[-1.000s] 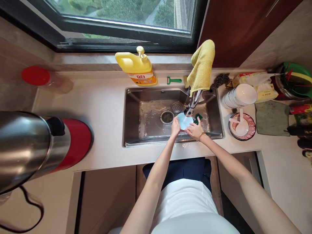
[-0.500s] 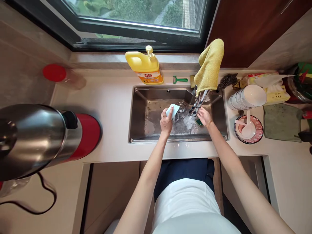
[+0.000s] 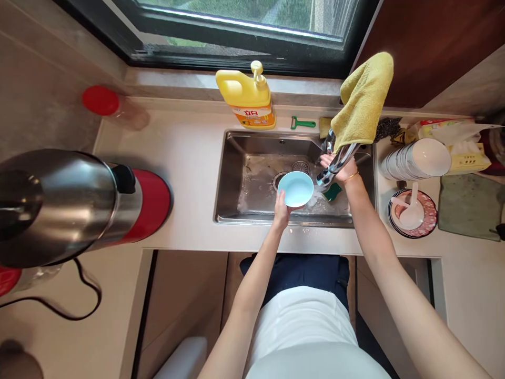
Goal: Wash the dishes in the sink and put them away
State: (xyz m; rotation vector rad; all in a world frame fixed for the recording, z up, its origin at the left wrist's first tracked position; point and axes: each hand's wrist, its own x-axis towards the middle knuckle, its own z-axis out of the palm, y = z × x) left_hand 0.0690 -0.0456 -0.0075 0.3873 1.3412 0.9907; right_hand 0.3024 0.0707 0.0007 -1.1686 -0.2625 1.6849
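Observation:
A light blue bowl (image 3: pixel 295 188) is in my left hand (image 3: pixel 281 210), which grips its near left rim over the sink (image 3: pixel 231 195). Its inside faces up toward me. My right hand (image 3: pixel 344 167) is at the chrome faucet (image 3: pixel 338 163), fingers stretched out behind the spout and partly hidden by it; nothing shows in them. Below the spout, a green scouring sponge (image 3: pixel 332 192) lies on the wet sink floor. Draped over the faucet's top is a yellow cloth (image 3: pixel 363 105).
Behind the sink stand a yellow detergent jug (image 3: pixel 248 100) and a green peeler (image 3: pixel 303 123). Stacked white bowls (image 3: pixel 416 158) and a plate with spoons (image 3: pixel 430 213) sit on the right. A large steel-and-red appliance (image 3: pixel 152 202) occupies the left counter.
My left hand has turned the bowl from edge-on to face up and moved it right. My right hand has risen beside the faucet, away from the sponge. The view has shifted slightly.

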